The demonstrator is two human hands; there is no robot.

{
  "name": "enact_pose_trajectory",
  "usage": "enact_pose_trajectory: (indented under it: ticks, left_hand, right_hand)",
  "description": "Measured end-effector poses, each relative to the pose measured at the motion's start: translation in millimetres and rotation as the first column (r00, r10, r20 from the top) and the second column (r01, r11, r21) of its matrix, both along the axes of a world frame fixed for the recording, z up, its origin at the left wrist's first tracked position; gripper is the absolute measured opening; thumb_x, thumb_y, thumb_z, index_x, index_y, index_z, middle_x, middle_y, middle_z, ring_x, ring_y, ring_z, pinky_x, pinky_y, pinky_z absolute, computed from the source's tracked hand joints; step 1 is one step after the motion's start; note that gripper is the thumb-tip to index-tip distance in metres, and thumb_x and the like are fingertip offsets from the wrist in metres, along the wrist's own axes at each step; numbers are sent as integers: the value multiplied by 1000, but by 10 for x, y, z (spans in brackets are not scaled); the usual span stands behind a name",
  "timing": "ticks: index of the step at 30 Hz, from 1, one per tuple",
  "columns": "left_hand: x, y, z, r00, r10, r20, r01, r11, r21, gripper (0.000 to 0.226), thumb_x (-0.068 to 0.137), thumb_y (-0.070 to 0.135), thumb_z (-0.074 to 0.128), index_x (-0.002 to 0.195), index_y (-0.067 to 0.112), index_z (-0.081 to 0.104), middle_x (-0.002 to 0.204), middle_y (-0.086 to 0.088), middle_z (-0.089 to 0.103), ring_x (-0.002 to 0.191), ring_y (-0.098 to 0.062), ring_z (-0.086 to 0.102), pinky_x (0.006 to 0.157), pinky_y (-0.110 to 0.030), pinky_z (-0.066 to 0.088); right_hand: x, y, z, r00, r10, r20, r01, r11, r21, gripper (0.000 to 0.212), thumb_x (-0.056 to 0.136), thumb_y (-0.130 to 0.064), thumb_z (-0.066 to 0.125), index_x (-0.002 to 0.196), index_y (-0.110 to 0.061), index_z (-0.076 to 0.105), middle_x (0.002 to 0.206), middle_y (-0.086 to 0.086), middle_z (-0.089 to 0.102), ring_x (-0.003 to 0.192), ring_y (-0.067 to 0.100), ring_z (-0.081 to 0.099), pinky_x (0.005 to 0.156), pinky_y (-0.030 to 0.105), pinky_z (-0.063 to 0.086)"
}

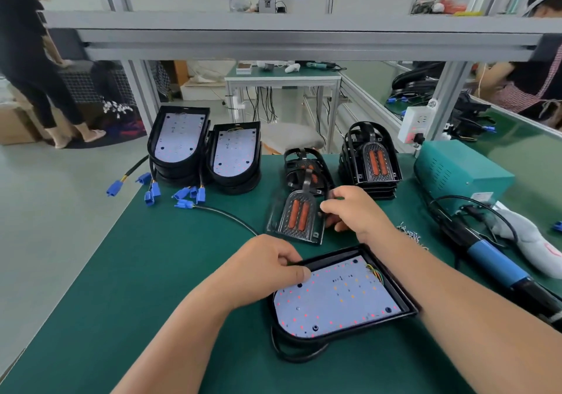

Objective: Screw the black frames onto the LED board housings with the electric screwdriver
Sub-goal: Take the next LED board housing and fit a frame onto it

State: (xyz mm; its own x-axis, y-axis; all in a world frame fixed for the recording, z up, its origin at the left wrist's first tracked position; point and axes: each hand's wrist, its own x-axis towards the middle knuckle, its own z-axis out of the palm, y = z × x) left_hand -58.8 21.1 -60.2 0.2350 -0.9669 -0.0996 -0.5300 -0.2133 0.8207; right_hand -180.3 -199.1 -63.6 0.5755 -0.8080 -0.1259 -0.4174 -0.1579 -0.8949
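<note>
Lying at the left rim of the green worktop (152,287), blue plugs (152,192) hang on wires from two stacks of housings (179,144) that stand at eleven o'clock from the person. A black cable (231,217) runs from the plugs toward the left hand (261,269). That hand sits at the ten o'clock corner of the near housing (334,299), its fingers curled over the black rim and its thumb on the white LED board, gripping it. The near housing lies flat on the worktop straight in front of the person, board facing up.

At twelve o'clock from it lies a black frame (296,217) with two orange strips. The right hand (355,211) is at the frame's three o'clock edge, fingers curled around that edge and holding it. Just behind sits a small pile of frames (304,165), and at one o'clock a taller stack of frames (372,156).

At two o'clock from the near housing lies a scatter of screws (410,235). Further right the screwdriver (492,259), with its blue grip, lies on the worktop, untouched, near a teal box (456,171).
</note>
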Motion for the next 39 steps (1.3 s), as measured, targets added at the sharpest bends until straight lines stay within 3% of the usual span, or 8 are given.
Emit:
enact_pose_trajectory:
  ticks: [4, 7, 11, 19, 24, 28, 32, 39]
  left_hand:
    - [66, 7, 26, 998, -54, -39, 55, 998, 31, 12, 86, 39, 79, 81, 28, 79, 53, 13, 41, 55, -11, 34, 54, -25, 29]
    - [121, 8, 20, 997, -40, -66, 42, 998, 40, 7, 89, 32, 80, 88, 25, 82, 59, 14, 58, 59, -7, 47, 57, -20, 38]
    - [146, 0, -10, 988, -13, -154, 18, 999, 27, 7, 93, 21, 77, 91, 20, 84, 76, 15, 75, 66, 6, 61, 61, -7, 43]
    - [141, -1, -3, 947, 12, -321, 33, 991, 133, 45, 85, 48, 72, 77, 6, 56, 61, 5, 24, 58, -17, 17, 52, -31, 10]
    - [125, -11, 12, 912, 33, -408, 34, 987, 156, 36, 90, 53, 61, 69, 24, 65, 62, 10, 31, 51, -9, 21, 44, -21, 14]
    - [140, -3, 34, 884, 48, -465, 46, 981, 190, 51, 87, 65, 62, 94, 18, 80, 66, 9, 34, 50, -7, 23, 41, -17, 18]
    - [149, 43, 52, 953, -93, -290, 145, 976, 162, 50, 80, 65, 76, 74, 16, 66, 66, 0, 28, 58, -17, 21, 48, -26, 16]
    - [140, 37, 48, 968, -125, -217, 153, 981, 117, 27, 83, 39, 85, 96, 16, 82, 58, 9, 48, 52, -5, 36, 47, -15, 28]
  right_hand:
    - [-110, -49, -16, 985, -84, 153, 93, 994, -53, 12, 99, -13, 61, 100, -16, 72, 93, 4, 74, 80, 24, 65, 59, 35, 52]
    - [-237, -64, 59, 931, -113, 347, 133, 991, -32, 23, 104, -14, 55, 101, -21, 76, 96, 7, 78, 88, 27, 70, 85, 50, 58]
    - [-492, 6, 311, 860, 120, 497, -81, 992, -98, 19, 101, -24, 63, 111, -28, 79, 93, 0, 79, 80, 15, 71, 76, 31, 58]
    - [-760, 419, 446, 880, 471, -61, -463, 824, -326, 17, 97, -17, 76, 94, -33, 80, 88, -6, 78, 74, -1, 67, 72, 11, 50]
    - [-729, 620, 443, 822, 520, -234, -569, 719, -400, 11, 95, -20, 78, 95, -31, 80, 95, -17, 71, 93, 2, 68, 84, 14, 45]
    - [-692, 697, 424, 794, 545, -269, -606, 682, -408, 12, 94, -22, 78, 92, -33, 79, 95, -13, 66, 91, 8, 67, 84, 23, 48]
    - [-711, 725, 392, 796, 538, -277, -604, 677, -421, 8, 94, -23, 78, 93, -31, 79, 95, -14, 65, 92, 6, 65, 83, 20, 45]
    - [-782, 781, 317, 796, 455, -399, -605, 609, -513, 5, 100, -38, 69, 102, -34, 71, 100, -17, 58, 106, 0, 52, 94, 28, 42]
